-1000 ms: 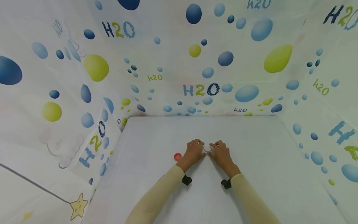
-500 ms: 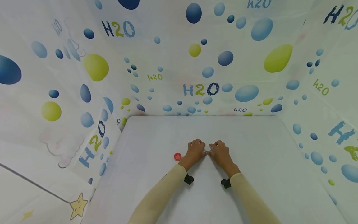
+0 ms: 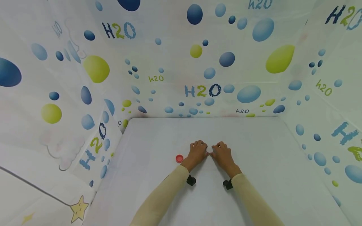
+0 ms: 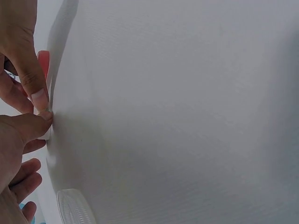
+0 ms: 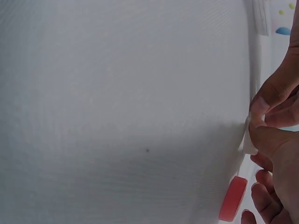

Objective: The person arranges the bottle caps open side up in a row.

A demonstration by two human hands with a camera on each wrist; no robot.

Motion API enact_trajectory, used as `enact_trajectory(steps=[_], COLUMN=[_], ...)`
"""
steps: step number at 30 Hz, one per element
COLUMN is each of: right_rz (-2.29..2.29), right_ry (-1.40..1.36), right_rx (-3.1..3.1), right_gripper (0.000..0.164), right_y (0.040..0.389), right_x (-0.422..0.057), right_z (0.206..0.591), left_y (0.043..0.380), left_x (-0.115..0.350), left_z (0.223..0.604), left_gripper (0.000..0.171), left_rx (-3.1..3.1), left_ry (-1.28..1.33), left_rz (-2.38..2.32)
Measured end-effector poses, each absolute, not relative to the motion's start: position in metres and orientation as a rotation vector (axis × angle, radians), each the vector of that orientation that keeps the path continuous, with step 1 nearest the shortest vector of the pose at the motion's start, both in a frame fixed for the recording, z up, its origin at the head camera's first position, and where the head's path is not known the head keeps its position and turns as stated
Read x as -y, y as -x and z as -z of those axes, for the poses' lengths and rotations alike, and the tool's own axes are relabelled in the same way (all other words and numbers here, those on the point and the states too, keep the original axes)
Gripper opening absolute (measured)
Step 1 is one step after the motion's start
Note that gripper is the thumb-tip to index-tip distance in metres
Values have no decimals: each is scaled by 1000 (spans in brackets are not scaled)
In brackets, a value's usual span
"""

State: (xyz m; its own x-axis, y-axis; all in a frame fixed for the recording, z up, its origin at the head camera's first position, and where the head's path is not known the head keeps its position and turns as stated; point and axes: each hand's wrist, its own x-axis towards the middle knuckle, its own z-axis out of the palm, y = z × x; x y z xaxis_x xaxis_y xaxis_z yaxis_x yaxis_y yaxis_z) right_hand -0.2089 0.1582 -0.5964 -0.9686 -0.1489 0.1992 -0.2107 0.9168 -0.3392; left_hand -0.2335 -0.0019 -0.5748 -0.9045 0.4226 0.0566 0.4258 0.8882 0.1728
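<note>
My left hand [image 3: 197,153] and right hand [image 3: 223,156] meet over the middle of the white table, thumb tips touching or nearly so. Between them both hands pinch a small white piece [image 5: 250,142], mostly hidden by the fingers; its exact kind is unclear. In the left wrist view a bit of this white piece [image 4: 43,135] shows under the lower thumb. Close to the left wrist lies a round, shallow red cap [image 3: 179,158], also seen on its side in the right wrist view [image 5: 233,199].
A clear ribbed container or lid [image 4: 74,206] lies beyond my right hand. The white table [image 3: 158,135] ends at a back wall sheet [image 3: 175,66] printed with drops and lettering. Similar sheets hang at both sides.
My left hand has shifted slightly right, and the thumbs have drawn together. The white piece, visible between the hands earlier, is now mostly covered. The red cap stays in place.
</note>
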Motion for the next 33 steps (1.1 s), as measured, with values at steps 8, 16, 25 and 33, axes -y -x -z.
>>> enact_trajectory(steps=[8, 16, 25, 33], right_rz=[-524, -534, -532, -612], right_ry=[-307, -295, -282, -305], right_rx=[2910, 2957, 2971, 2908], right_gripper=[40, 41, 42, 47], right_y=[211, 210, 211, 210], right_x=[-156, -154, -153, -154], right_z=[593, 590, 589, 586], left_y=[235, 234, 233, 232], left_x=[3, 5, 11, 15], left_z=[577, 579, 574, 571], left_gripper=[35, 36, 41, 45], left_rx=[3005, 3025, 3068, 3046], left_ry=[681, 685, 695, 678], left_rz=[262, 275, 341, 447])
